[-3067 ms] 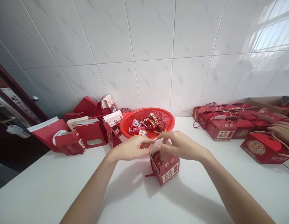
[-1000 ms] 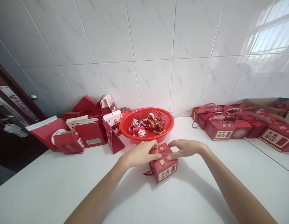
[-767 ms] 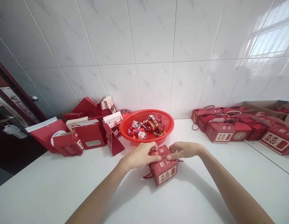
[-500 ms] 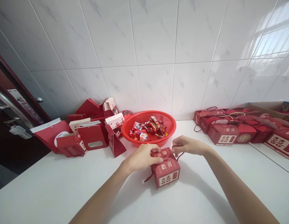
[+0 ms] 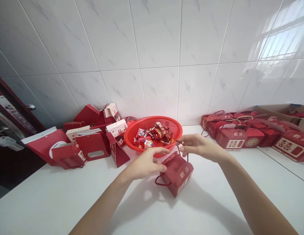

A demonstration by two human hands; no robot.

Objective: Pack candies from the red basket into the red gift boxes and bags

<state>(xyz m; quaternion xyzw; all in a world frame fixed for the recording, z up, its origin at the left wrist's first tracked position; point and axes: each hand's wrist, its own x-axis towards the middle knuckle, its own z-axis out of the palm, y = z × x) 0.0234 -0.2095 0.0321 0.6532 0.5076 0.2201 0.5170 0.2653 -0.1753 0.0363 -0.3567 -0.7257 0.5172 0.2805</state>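
Observation:
A small red candy gift box [image 5: 177, 173] with pale characters stands turned and tilted on the white table. My right hand [image 5: 198, 147] pinches the box's dark red cord handle [image 5: 187, 156] above its far right side. On the near left, another loop of red cord [image 5: 163, 183] hangs from the box. My left hand [image 5: 150, 163] is at the box's left side, fingers stretched out and thumb apart, with the thumb tip at the box's upper edge. Behind the box sits a red plastic basket [image 5: 132, 143] holding wrapped candies [image 5: 158, 133].
Several unfolded or half-folded red and cream boxes [image 5: 92, 145] stand at the left. Several closed red gift boxes [image 5: 231, 138] are grouped at the right, beside an open cardboard carton [image 5: 272, 111]. A tiled wall [image 5: 159, 88] runs behind the white table [image 5: 132, 212].
The box has turned and tipped, its front now facing more to the right. My right hand has lifted the cord up and right. My left hand's fingers have spread off the box top.

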